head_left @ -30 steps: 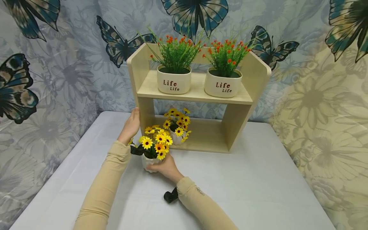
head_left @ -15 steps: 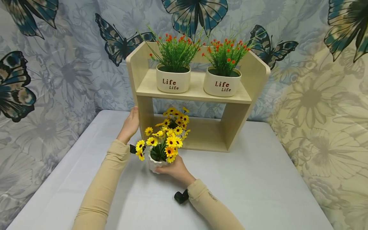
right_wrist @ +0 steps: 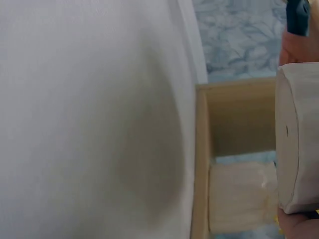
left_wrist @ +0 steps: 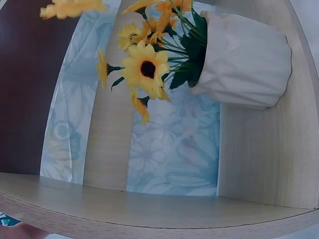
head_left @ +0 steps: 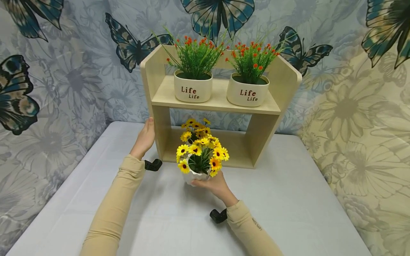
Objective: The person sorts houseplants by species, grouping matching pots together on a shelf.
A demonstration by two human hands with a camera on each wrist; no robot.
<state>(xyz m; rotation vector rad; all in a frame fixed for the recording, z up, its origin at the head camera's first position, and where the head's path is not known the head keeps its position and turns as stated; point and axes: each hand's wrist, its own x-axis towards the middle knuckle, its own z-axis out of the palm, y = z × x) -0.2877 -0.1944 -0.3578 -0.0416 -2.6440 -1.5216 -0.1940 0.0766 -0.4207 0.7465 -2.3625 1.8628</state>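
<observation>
My right hand (head_left: 209, 183) grips a white flowerpot (head_left: 192, 176) of yellow daisy-like flowers, in front of the wooden shelf (head_left: 217, 107). In the right wrist view the underside of this flowerpot (right_wrist: 286, 139) shows, held clear of the table. Against the shelf's outer left side rests my left hand (head_left: 145, 138), fingers pointing up along the panel. A second white pot (left_wrist: 244, 59) with yellow flowers (left_wrist: 147, 68) stands in the lower compartment. From the head, the held flowers hide most of it; in the right wrist view this pot (right_wrist: 241, 196) is behind the held one.
Two cream oval pots (head_left: 193, 87) with red-flowered grass stand on the upper shelf, marked "Life". White cloth covers the table (head_left: 288, 199). Butterfly-patterned fabric (head_left: 80, 71) hangs behind and at both sides. Black wrist cameras (head_left: 218, 216) stick out from both wrists.
My right hand has carried the flowerpot rightward, from near my left wrist to in front of the other yellow-flowered pot. My left hand has stayed against the shelf's side.
</observation>
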